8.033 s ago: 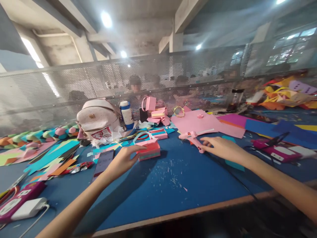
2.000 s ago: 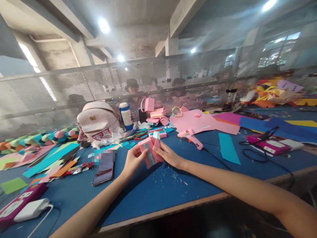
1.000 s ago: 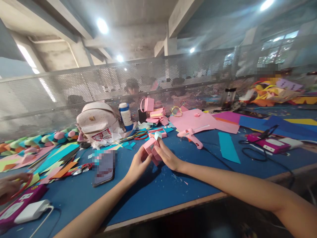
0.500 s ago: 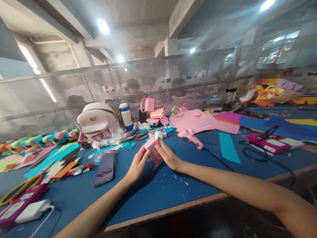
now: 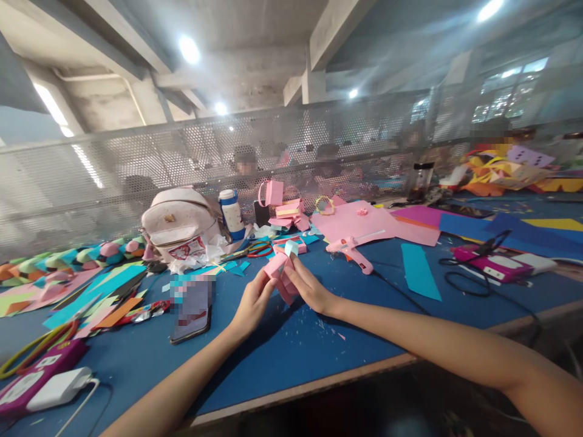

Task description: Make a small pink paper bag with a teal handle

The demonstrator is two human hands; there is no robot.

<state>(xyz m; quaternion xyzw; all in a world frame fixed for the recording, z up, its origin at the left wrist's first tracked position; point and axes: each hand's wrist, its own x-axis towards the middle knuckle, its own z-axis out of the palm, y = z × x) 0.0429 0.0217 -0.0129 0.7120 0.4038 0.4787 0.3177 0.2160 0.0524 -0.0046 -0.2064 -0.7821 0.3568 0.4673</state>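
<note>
Between my two hands is a folded pink paper piece (image 5: pixel 276 265), box-like, with a flap hanging down. My left hand (image 5: pixel 253 303) is closed on its left side, thumb on the near face. My right hand (image 5: pixel 313 287) grips its right side, fingers up by a small pale blue piece (image 5: pixel 291 247) at the top; whether that piece is joined to the pink paper I cannot tell. Both hands are raised over the blue table (image 5: pixel 291 376). Right of them a pink hot glue gun (image 5: pixel 353 252) lies on its side.
A phone (image 5: pixel 194 312) lies left of my hands; scissors (image 5: pixel 257 249) are behind. A backpack (image 5: pixel 182 224), a bottle (image 5: pixel 232 215) and pink paper boxes (image 5: pixel 289 209) stand along the mesh partition. Power strips (image 5: pixel 496 264) with cables, coloured sheets (image 5: pixel 421 271) and paper scraps are spread about.
Almost nothing differs. Both hands keep their hold on the pink paper in the same place, and the view has shifted very slightly.
</note>
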